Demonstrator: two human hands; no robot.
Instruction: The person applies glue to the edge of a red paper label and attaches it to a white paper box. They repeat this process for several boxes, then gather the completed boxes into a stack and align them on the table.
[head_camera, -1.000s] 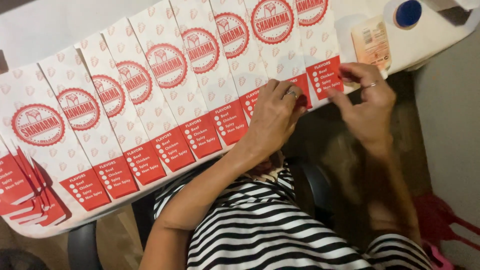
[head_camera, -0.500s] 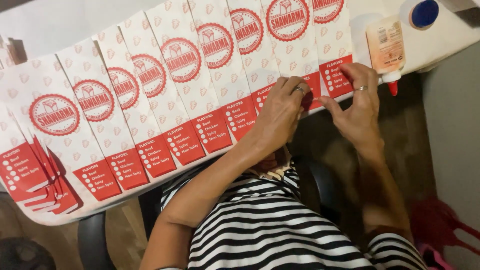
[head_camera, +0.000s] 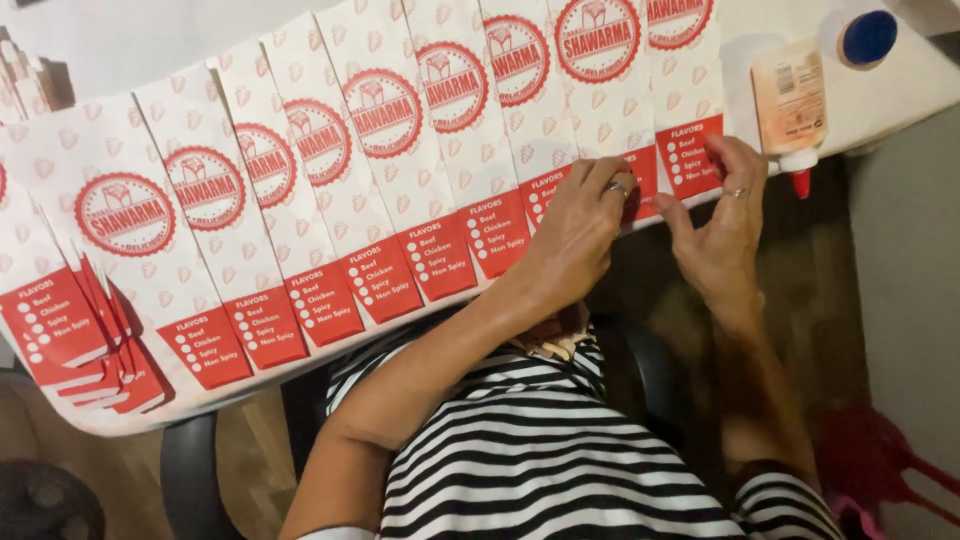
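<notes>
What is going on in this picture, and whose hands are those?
The camera sits on a person's head and looks down, so you see what that person sees: their own two arms and their striped shirt. No machine is here, only bare hands. On the white table lies a row of white paper sleeves, overlapping like fanned cards, each with a round red stamp and a red panel at its near end. The left hand presses on the edge of the sleeves near the right end of the row. The right hand pinches the red panel of the last sleeve. Beside it lies a glue bottle with a red tip.
</notes>
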